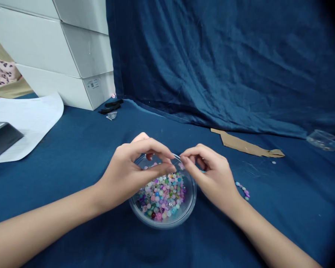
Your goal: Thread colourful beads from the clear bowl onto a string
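Over a round clear plastic bowl (191,208), my two hands are close together with their fingertips nearly meeting. Loose beads (162,195) in pink, purple, blue, green and white lie in the bowl. My left hand (139,163) curls its thumb and fingers toward each other above the beads; what they hold is too small to make out. Thumb and index finger of my right hand (209,167) are pinched together at the bowl's far rim, and whatever is between them cannot be made out. A short row of strung beads (243,190) shows beside my right wrist, partly hidden by it.
White boxes (80,52) are stacked at the back left, near papers (41,123) and a dark grey object (2,139). Torn cardboard (244,144) and a clear container (325,140) lie to the right. Small black items (111,107) sit before the blue curtain (212,63).
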A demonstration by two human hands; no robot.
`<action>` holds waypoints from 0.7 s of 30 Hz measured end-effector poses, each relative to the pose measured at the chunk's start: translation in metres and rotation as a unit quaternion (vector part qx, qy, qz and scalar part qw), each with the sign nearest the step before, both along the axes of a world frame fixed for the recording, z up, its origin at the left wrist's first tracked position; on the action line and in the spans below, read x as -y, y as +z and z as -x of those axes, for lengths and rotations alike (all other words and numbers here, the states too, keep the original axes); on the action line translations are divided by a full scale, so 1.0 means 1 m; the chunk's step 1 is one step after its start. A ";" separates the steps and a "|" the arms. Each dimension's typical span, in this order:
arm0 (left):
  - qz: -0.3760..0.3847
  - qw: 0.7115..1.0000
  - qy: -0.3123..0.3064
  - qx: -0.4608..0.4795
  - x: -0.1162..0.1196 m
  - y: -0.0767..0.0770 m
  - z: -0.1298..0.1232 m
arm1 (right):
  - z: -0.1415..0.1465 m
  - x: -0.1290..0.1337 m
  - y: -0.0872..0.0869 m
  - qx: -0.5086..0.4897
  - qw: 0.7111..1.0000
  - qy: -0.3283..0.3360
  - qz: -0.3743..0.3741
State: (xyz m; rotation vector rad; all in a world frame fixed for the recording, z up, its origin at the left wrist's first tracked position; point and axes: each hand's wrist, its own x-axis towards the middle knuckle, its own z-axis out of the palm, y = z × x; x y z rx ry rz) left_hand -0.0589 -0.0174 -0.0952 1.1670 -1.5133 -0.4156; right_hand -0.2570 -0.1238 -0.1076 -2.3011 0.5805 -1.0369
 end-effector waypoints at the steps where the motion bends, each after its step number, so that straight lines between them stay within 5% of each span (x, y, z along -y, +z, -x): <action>1: -0.002 1.000 0.001 -0.001 0.000 0.000 0.000 | 0.000 0.002 -0.001 0.015 1.000 -0.019 0.002; 9: -0.022 1.000 0.011 0.004 0.001 0.004 0.001 | -0.001 0.005 -0.006 0.070 0.991 -0.113 -0.001; 14: -0.039 0.999 0.012 0.016 0.000 0.005 0.000 | 0.000 -0.002 -0.002 0.049 0.996 -0.011 -0.071; 21: -0.038 0.998 0.007 0.046 0.001 0.005 -0.001 | 0.001 -0.010 0.003 0.021 0.997 0.068 -0.005</action>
